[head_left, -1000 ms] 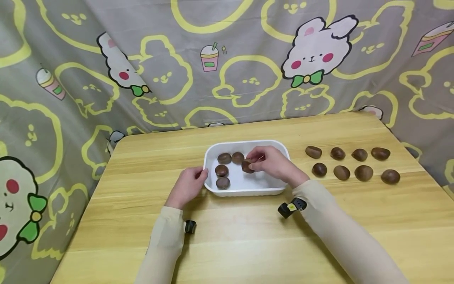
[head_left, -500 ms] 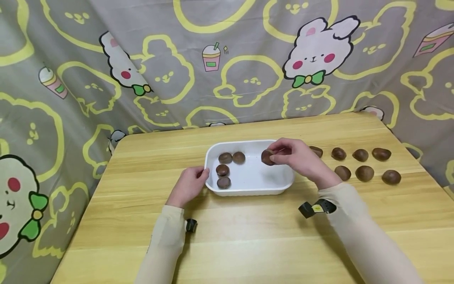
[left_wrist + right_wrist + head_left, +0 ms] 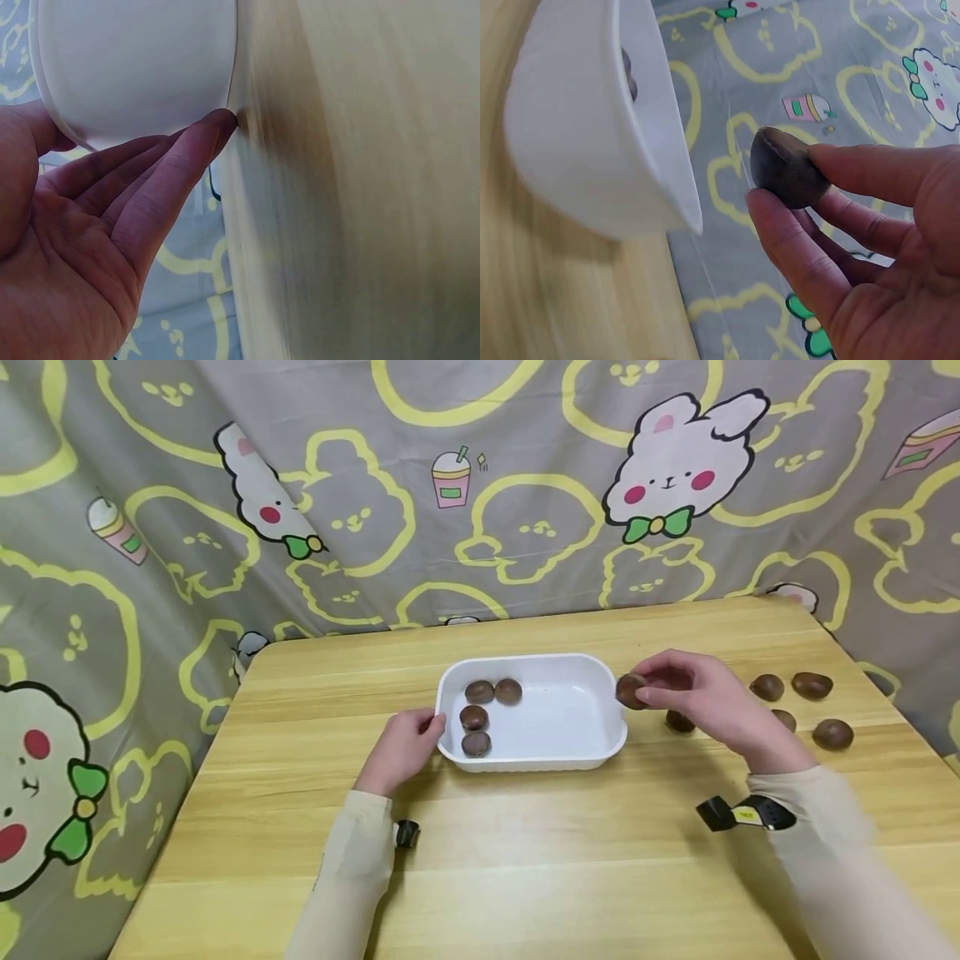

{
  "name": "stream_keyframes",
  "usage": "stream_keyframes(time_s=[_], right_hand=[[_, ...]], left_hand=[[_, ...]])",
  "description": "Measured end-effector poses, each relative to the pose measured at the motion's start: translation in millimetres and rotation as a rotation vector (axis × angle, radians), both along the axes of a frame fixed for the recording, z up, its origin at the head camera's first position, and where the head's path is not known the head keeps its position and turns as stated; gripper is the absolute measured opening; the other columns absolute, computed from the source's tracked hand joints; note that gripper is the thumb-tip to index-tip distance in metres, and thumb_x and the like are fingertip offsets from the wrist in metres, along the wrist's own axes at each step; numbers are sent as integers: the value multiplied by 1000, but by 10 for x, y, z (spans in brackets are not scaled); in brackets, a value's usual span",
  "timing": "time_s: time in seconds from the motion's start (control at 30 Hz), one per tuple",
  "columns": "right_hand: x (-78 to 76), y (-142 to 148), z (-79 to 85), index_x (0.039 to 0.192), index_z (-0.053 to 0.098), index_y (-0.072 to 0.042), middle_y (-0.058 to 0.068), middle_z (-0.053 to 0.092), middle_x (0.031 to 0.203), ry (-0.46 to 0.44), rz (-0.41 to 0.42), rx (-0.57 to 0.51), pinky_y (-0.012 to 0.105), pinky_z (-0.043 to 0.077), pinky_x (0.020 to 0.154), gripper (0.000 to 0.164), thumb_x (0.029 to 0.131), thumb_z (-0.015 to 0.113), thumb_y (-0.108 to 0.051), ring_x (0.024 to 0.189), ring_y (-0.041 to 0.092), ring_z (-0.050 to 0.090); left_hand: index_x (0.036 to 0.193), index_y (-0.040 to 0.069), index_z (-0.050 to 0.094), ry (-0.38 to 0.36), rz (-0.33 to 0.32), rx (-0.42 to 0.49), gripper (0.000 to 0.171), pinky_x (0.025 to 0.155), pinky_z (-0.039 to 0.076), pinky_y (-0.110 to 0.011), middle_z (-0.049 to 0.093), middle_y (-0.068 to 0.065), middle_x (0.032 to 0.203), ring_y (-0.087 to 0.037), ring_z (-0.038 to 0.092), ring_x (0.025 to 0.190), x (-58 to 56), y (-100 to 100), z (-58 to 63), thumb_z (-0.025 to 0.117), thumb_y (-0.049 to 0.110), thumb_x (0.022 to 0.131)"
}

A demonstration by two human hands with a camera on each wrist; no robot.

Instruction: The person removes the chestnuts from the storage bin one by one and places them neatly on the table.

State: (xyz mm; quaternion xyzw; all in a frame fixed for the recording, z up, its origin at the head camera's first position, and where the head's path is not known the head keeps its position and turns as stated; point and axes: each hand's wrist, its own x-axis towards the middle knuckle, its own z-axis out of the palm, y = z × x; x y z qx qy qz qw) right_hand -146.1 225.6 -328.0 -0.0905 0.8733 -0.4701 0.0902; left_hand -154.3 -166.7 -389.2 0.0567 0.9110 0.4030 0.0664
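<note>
My right hand [image 3: 712, 706] pinches a brown chestnut [image 3: 630, 691] between thumb and fingers, just beyond the right end of a white tray [image 3: 540, 765]. The right wrist view shows this chestnut [image 3: 786, 169] raised off the table, apart from the tray wall [image 3: 570, 135]. At the tray's left end, my left hand [image 3: 400, 750] grips the rim, thumb at the edge and fingers against the outside, as the left wrist view of the hand [image 3: 97, 210] also shows. Several chestnuts [image 3: 474, 718] lie in the tray's left part, forming an L.
Several more chestnuts [image 3: 812, 685] lie on the wooden table [image 3: 525, 877] to the right, some partly or wholly hidden behind my right hand. A grey curtain [image 3: 525, 435] with cartoon prints hangs close behind the table and along its sides.
My right hand has carried the chestnut out of the tray, rightward past its right end. It now covers some of the table's chestnuts. My left hand has stayed on the rim.
</note>
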Motion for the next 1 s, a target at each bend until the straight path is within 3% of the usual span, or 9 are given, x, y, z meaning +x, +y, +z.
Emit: stream_keyframes(time_s=[0.43, 0.73, 1.0], right_hand=[[201, 348, -242, 124, 61, -2, 14, 62, 116, 28, -12, 114, 21, 48, 76, 32, 97, 64, -19, 96, 9, 58], [340, 541, -508, 121, 60, 6, 12, 65, 107, -30, 2, 36, 22, 49, 74, 30, 95, 64, -10, 90, 5, 60], [370, 526, -633, 119, 61, 5, 11, 63, 103, -67, -26, 130, 25, 49, 70, 34, 95, 67, -17, 88, 11, 57]], left_hand=[[98, 7, 72, -30, -1, -33, 31, 58, 42, -33, 57, -4, 71, -19, 49, 62, -33, 36, 34, 48, 26, 102], [95, 7, 71, -34, 13, -34, 30, 57, 42, -32, 55, -4, 69, -18, 49, 62, -28, 55, 9, 48, 25, 102], [96, 7, 70, -30, 26, -40, 31, 56, 42, -33, 54, -4, 69, -18, 48, 61, -5, 35, 13, 47, 26, 102]])
